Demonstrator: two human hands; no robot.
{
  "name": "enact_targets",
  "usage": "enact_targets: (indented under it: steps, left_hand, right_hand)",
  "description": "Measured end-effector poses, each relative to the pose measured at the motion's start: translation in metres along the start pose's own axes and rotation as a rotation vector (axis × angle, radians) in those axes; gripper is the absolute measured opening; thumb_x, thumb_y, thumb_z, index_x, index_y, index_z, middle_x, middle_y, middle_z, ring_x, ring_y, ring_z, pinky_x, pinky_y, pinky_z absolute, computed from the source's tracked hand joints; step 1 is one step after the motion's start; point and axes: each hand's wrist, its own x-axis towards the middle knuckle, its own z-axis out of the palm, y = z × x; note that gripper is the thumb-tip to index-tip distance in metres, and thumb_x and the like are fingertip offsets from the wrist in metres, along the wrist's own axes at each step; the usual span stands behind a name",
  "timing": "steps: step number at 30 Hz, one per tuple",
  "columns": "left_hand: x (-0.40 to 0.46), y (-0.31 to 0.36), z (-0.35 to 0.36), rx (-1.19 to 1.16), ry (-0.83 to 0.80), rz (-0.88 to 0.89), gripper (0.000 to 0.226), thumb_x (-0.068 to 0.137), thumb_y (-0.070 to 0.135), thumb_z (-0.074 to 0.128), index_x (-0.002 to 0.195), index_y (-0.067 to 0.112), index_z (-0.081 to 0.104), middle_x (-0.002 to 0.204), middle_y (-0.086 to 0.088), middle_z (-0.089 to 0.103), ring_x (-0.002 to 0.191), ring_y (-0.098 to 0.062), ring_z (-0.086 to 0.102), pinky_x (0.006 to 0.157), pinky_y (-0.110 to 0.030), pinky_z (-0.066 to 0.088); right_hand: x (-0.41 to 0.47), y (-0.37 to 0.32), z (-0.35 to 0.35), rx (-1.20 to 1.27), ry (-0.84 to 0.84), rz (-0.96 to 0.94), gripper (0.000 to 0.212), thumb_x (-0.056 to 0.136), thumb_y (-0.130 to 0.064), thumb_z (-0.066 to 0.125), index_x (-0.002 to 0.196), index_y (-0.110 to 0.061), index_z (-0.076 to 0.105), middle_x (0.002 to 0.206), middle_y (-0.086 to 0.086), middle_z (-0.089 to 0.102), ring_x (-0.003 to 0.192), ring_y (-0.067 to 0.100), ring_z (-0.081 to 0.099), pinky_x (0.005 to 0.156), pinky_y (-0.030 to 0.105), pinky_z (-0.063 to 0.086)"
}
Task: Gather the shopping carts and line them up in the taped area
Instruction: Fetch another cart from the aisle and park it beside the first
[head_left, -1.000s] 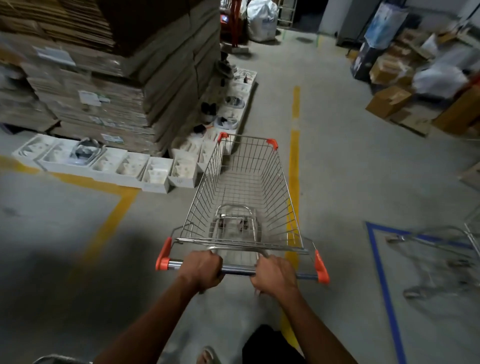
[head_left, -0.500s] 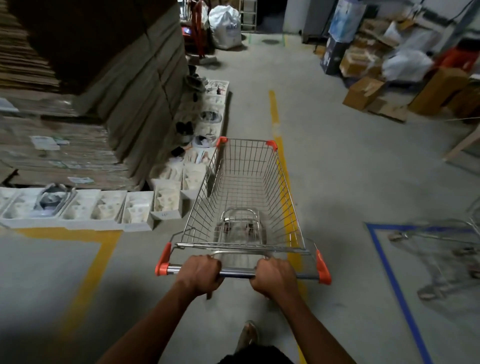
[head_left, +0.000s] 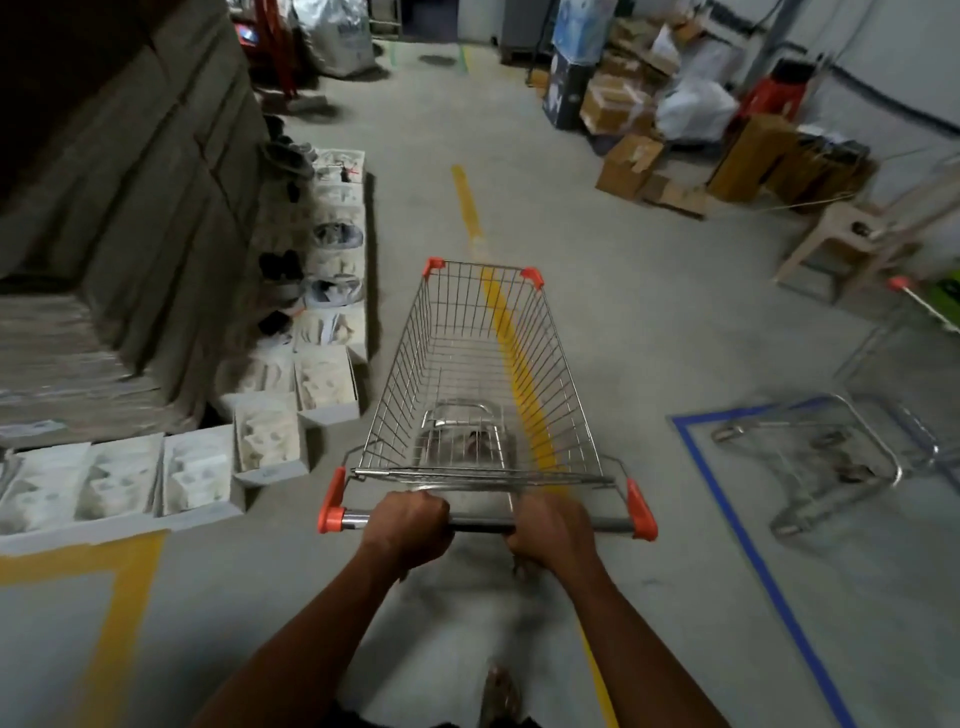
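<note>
A wire shopping cart (head_left: 483, 364) with orange corner caps stands in front of me on the concrete floor, its basket empty. My left hand (head_left: 408, 530) and my right hand (head_left: 550, 532) both grip its handle bar (head_left: 480, 522), side by side near the middle. To the right, blue tape (head_left: 727, 504) marks a rectangle on the floor. A second cart (head_left: 852, 415) stands inside that taped area, blurred, with an orange cap showing at its top.
Tall stacks of flattened cardboard (head_left: 119, 234) fill the left. White trays (head_left: 197, 473) line the floor beside them. A yellow floor line (head_left: 467, 202) runs ahead. Boxes and bags (head_left: 654, 124) pile at the back right, with a plastic chair (head_left: 852, 239) nearer.
The cart and I have rolled forward and swung to the right; the cardboard stacks slid left and the blue-taped area with the second cart came further into view. Both hands kept their grip.
</note>
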Motion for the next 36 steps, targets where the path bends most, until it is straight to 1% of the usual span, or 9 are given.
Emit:
enact_targets:
  steps: [4, 8, 11, 14, 19, 24, 28, 31, 36]
  left_hand:
    - [0.002, -0.02, 0.003, -0.05, 0.02, 0.09, 0.03, 0.089, 0.045, 0.053, 0.087, 0.02, 0.069, 0.074, 0.001, 0.067, 0.058, -0.018, 0.062, 0.059, -0.029, 0.054]
    - [-0.007, -0.04, 0.008, -0.017, -0.009, 0.23, 0.033, 0.088, 0.046, 0.049, 0.084, 0.02, 0.068, 0.074, -0.002, 0.069, 0.063, -0.022, 0.065, 0.058, -0.029, 0.048]
    - [-0.017, -0.058, 0.016, -0.012, -0.026, 0.319, 0.035, 0.089, 0.048, 0.046, 0.085, 0.019, 0.066, 0.072, -0.002, 0.068, 0.062, -0.02, 0.066, 0.06, -0.03, 0.056]
    - [-0.03, -0.072, 0.015, 0.003, -0.043, 0.409, 0.039, 0.087, 0.052, 0.039, 0.087, 0.02, 0.062, 0.069, -0.001, 0.065, 0.059, -0.019, 0.065, 0.058, -0.034, 0.058]
    - [-0.051, -0.108, 0.011, 0.063, 0.035, 0.638, 0.025, 0.087, 0.042, 0.065, 0.077, 0.02, 0.064, 0.068, -0.003, 0.065, 0.057, -0.024, 0.063, 0.053, -0.03, 0.05]
    - [-0.062, -0.142, 0.006, 0.184, 0.011, 0.815, 0.035, 0.091, 0.048, 0.046, 0.093, 0.018, 0.065, 0.088, -0.003, 0.07, 0.08, -0.023, 0.067, 0.07, -0.034, 0.051]
    - [-0.086, -0.161, 0.002, 0.212, 0.009, 0.932, 0.039, 0.08, 0.049, 0.052, 0.083, 0.014, 0.068, 0.081, -0.009, 0.071, 0.077, -0.032, 0.069, 0.066, -0.037, 0.053]
    - [-0.116, -0.175, 0.0, 0.247, -0.002, 0.983, 0.036, 0.077, 0.047, 0.057, 0.086, 0.014, 0.068, 0.083, -0.01, 0.072, 0.08, -0.033, 0.07, 0.068, -0.037, 0.054]
    - [-0.163, -0.194, 0.015, 0.349, -0.022, 1.064, 0.04, 0.082, 0.051, 0.051, 0.093, 0.016, 0.067, 0.091, -0.007, 0.072, 0.087, -0.028, 0.069, 0.075, -0.035, 0.052]
  right_hand:
    - [-0.006, -0.021, -0.005, 0.022, -0.006, 0.096, 0.039, 0.074, -0.046, 0.072, 0.104, -0.021, 0.069, 0.106, 0.007, 0.074, 0.1, 0.032, 0.07, 0.082, 0.036, 0.054]
    - [-0.025, -0.051, 0.001, -0.007, -0.005, 0.181, 0.038, 0.073, -0.046, 0.066, 0.1, -0.02, 0.069, 0.1, 0.007, 0.074, 0.098, 0.03, 0.071, 0.082, 0.036, 0.054]
    - [-0.046, -0.077, 0.007, 0.013, -0.022, 0.275, 0.035, 0.076, -0.044, 0.065, 0.098, -0.018, 0.071, 0.099, 0.007, 0.075, 0.096, 0.03, 0.072, 0.082, 0.036, 0.054]
    - [-0.067, -0.105, 0.02, 0.047, -0.046, 0.388, 0.037, 0.075, -0.045, 0.061, 0.098, -0.018, 0.071, 0.099, 0.008, 0.075, 0.097, 0.03, 0.071, 0.082, 0.037, 0.055]
    - [-0.102, -0.168, 0.04, 0.151, -0.017, 0.555, 0.036, 0.079, -0.049, 0.062, 0.095, -0.018, 0.071, 0.096, 0.008, 0.074, 0.093, 0.031, 0.071, 0.08, 0.037, 0.054]
    - [-0.13, -0.239, 0.063, 0.242, 0.054, 0.705, 0.04, 0.08, -0.05, 0.057, 0.099, -0.018, 0.072, 0.099, 0.009, 0.074, 0.094, 0.034, 0.07, 0.08, 0.037, 0.053]
    - [-0.15, -0.296, 0.075, 0.274, 0.119, 0.836, 0.043, 0.082, -0.055, 0.057, 0.097, -0.018, 0.072, 0.097, 0.006, 0.074, 0.091, 0.031, 0.072, 0.078, 0.037, 0.053]
    - [-0.173, -0.338, 0.082, 0.28, 0.113, 0.898, 0.042, 0.084, -0.054, 0.058, 0.098, -0.018, 0.071, 0.098, 0.006, 0.075, 0.092, 0.031, 0.072, 0.079, 0.037, 0.054]
    - [-0.213, -0.398, 0.094, 0.255, 0.083, 0.959, 0.045, 0.087, -0.056, 0.053, 0.103, -0.019, 0.073, 0.103, 0.007, 0.074, 0.097, 0.031, 0.071, 0.082, 0.038, 0.054]
